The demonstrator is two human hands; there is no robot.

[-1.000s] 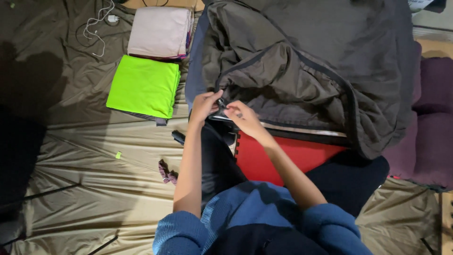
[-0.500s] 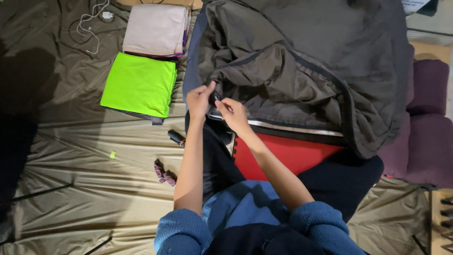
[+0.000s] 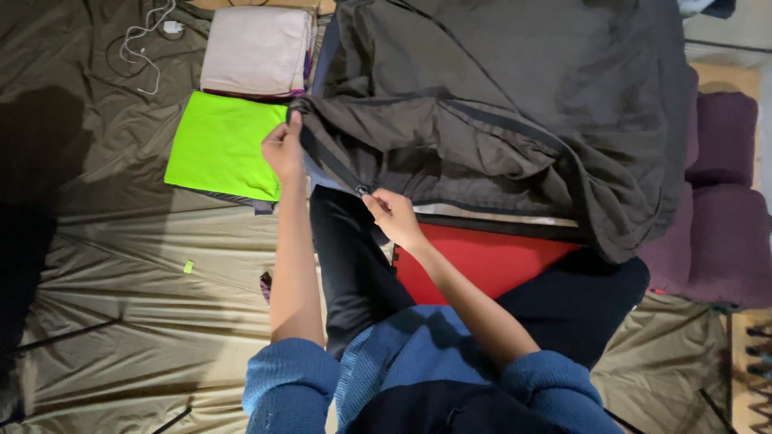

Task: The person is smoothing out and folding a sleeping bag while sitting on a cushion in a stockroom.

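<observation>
A large dark olive jacket (image 3: pixel 498 104) lies spread in front of me over a red mat (image 3: pixel 490 261). My left hand (image 3: pixel 283 149) pinches the jacket's zipper edge and holds it stretched out to the upper left, over a folded neon-green cloth (image 3: pixel 221 145). My right hand (image 3: pixel 390 213) grips the small zipper pull (image 3: pixel 363 191) lower on the same black zipper line. The zipper runs taut between both hands. My blue sleeves and dark trousers fill the bottom of the view.
A folded pale pink cloth (image 3: pixel 257 50) lies behind the green one. A white charger cable (image 3: pixel 141 44) sits at the top left. Purple cushions (image 3: pixel 724 201) line the right side. An olive sheet (image 3: pixel 137 305) covers the floor, with a small green scrap (image 3: pixel 188 266).
My left hand has pulled the zipper edge up and to the left, away from my right hand. The zipper line is now stretched straight; the right hand stayed near the pull.
</observation>
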